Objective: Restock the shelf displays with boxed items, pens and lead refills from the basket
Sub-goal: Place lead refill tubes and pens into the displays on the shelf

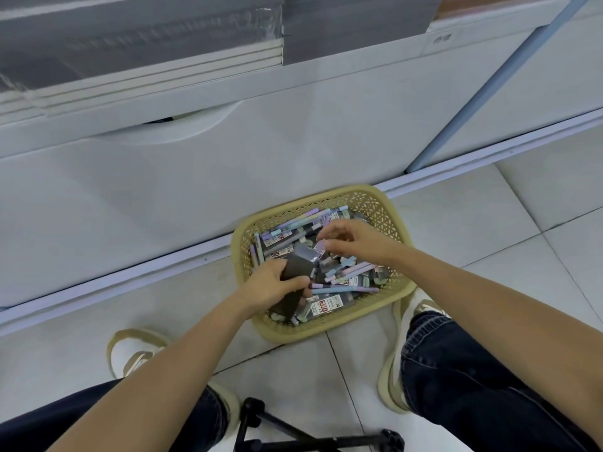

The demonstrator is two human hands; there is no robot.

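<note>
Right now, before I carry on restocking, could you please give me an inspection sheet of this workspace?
Surface: tiled floor, with the basket standing on it close to the shelf unit's base.
Job's things: the basket holds jumbled pastel pens and labelled packs; a dark box is at its left side.
Clutter: black tripod on the floor between the person's legs.
Grippers: left hand grips the dark box; right hand is over the pens with fingers curled, grasp unclear.
Cables: nothing seen.
Surroundings: white shelf unit with grey stacked sheets above; blue post at right.
</note>
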